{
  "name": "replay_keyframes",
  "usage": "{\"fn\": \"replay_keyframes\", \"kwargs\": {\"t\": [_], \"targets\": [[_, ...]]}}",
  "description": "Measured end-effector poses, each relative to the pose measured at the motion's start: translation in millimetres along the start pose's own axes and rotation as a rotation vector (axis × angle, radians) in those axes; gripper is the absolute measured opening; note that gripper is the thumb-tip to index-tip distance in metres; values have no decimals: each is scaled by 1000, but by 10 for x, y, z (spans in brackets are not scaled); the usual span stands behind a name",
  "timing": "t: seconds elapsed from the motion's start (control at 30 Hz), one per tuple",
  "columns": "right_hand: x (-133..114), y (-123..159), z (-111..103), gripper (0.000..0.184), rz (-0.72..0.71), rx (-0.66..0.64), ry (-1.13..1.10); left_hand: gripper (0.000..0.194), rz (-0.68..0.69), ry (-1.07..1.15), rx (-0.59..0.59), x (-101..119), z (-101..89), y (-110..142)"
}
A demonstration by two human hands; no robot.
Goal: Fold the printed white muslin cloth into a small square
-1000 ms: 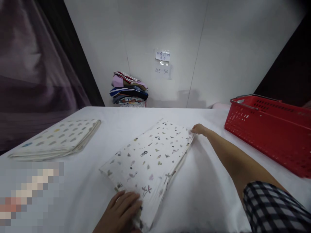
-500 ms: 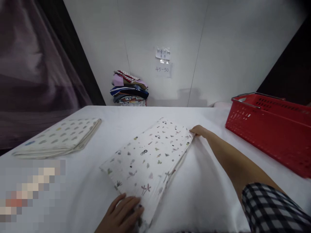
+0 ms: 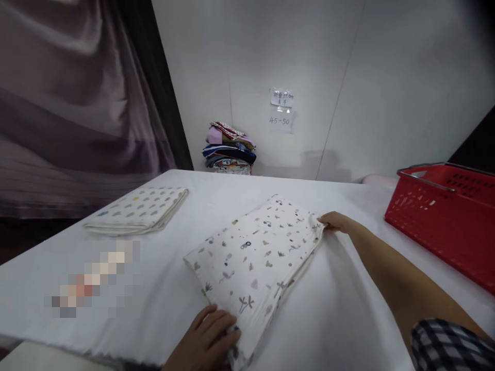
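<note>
Both hands pinch the printed cloth (image 3: 257, 257): left hand (image 3: 209, 342) at 6 o'clock, right hand (image 3: 338, 222) at 2 o'clock, stretching it flat.

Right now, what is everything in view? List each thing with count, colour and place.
Folded printed cloth: one, white with small motifs, centre of table, under both hands.
Folded spotted cloth: one, cream with grey spots, left on table.
Basket: one, red with metal handle, right on table.
Pile of folded clothes: one, mixed colours, by the far wall.
Paper notes: two, white, on the wall.
Table: one, white cover.
Curtain: one, purple-grey, left.
Left hand: on the cloth's near corner.
Right hand: at the cloth's far corner, checked sleeve.
</note>
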State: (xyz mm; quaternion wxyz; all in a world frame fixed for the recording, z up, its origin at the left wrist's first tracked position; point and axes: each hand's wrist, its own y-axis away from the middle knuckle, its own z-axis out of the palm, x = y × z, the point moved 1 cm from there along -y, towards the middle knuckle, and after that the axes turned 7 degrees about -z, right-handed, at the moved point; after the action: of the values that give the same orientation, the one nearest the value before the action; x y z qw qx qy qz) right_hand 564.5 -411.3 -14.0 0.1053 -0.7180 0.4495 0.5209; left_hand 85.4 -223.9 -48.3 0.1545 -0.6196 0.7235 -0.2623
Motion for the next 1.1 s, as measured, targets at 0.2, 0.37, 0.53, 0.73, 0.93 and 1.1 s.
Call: {"fn": "replay_keyframes", "kwargs": {"t": [0.2,0.37,0.53,0.73,0.93,1.1], "targets": [[-12,-103,34,16,22,65,404,31,-22,-34,-131,23,-110,-69],[-4,-147,47,13,-31,98,597,30,-3,-44,-147,31,-109,-82],[22,-78,47,16,-24,75,588,30,-15,-52,-154,56,-134,-124],[106,336,-275,18,-27,38,351,28,-25,11,-215,5,-86,-95],[581,934,-631,24,39,-43,-144,45,31,155,-455,-114,-300,-338],[956,1454,-636,21,103,56,-285,68,-10,184,-445,-25,-372,-447]]}}
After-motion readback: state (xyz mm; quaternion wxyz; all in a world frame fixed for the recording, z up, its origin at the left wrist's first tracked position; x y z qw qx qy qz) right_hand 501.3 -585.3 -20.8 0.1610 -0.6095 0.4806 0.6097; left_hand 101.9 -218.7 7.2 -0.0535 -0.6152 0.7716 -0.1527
